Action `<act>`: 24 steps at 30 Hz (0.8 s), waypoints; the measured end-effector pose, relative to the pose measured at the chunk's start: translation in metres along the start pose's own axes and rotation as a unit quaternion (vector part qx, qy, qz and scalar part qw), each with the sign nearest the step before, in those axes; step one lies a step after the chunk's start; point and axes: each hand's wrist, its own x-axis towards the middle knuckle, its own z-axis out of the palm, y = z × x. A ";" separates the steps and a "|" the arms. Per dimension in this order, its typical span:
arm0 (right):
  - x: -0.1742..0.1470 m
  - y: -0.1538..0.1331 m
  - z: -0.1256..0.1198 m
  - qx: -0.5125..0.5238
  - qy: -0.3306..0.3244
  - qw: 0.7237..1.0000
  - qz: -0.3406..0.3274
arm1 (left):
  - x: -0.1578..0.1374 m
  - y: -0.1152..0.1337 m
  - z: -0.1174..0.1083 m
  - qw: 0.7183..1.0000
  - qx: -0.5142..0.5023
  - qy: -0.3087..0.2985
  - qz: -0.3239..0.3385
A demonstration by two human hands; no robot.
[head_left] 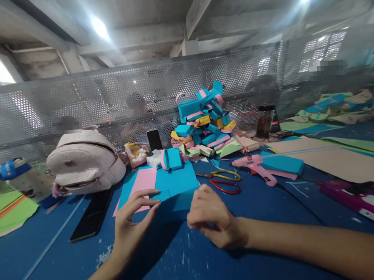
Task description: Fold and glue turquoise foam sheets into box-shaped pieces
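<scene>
A blue foam-like strip, bent along its length (179,202), stretches between my two hands just above the table. My left hand (131,218) pinches its left end between thumb and fingertips. At the other end my right hand (211,216) is curled closed around the strip; its fingertips are hidden. Behind the strip lie blue sheets (179,176) and a pink sheet (144,179), with a small blue and pink box-like piece (173,158) on top. Scissors with yellow and red handles (225,182) rest to the right, beside a pink glue gun (257,167).
Blue, pink and yellow pieces form a tall pile (205,126) at the back. On the left are a white backpack (84,162), a black phone (92,216) and a bottle (29,181). A purple tool (359,202) lies right. A perforated metal screen (109,98) stands behind.
</scene>
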 end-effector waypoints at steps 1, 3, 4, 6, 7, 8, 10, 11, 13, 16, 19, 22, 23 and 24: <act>-0.002 0.000 0.002 -0.014 -0.017 0.999 -0.029 | 0.000 0.001 0.000 1.000 -0.002 -0.002 -0.001; -0.007 0.001 0.007 -0.043 -0.045 0.994 -0.090 | -0.001 0.003 0.000 1.000 -0.004 -0.008 -0.004; -0.009 0.001 0.009 -0.054 -0.056 0.990 -0.114 | -0.001 0.004 0.001 1.000 -0.005 -0.011 -0.005; -0.011 0.002 0.012 -0.065 -0.072 0.986 -0.138 | -0.001 0.006 0.001 1.000 -0.005 -0.015 -0.003; -0.012 0.002 0.013 -0.067 -0.078 0.985 -0.138 | -0.001 0.007 0.001 1.000 -0.003 -0.018 -0.001; -0.013 0.002 0.014 -0.067 -0.083 0.985 -0.134 | -0.001 0.007 0.001 1.000 0.000 -0.020 0.002; -0.012 0.002 0.015 -0.061 -0.090 0.987 -0.118 | -0.002 0.007 0.001 1.000 0.005 -0.026 0.003; -0.012 0.002 0.015 -0.056 -0.094 0.988 -0.109 | -0.002 0.007 0.001 1.000 0.006 -0.029 0.003; -0.010 0.002 0.015 -0.047 -0.106 0.989 -0.093 | -0.003 0.007 0.001 0.999 0.008 -0.037 0.005; -0.011 0.002 0.016 -0.041 -0.117 0.989 -0.076 | -0.003 0.007 0.001 0.999 0.014 -0.043 0.010; -0.014 0.003 0.018 -0.034 -0.120 0.990 -0.061 | -0.004 0.006 0.001 0.999 0.020 -0.042 0.011; -0.019 0.003 0.020 -0.012 -0.132 0.991 -0.024 | -0.004 0.007 0.002 0.998 0.034 -0.040 0.031; -0.020 0.003 0.021 -0.002 -0.137 0.991 -0.006 | -0.004 0.007 0.001 0.998 0.040 -0.039 0.039; -0.020 0.003 0.021 0.008 -0.141 0.990 0.012 | -0.004 0.007 0.001 0.997 0.046 -0.040 0.045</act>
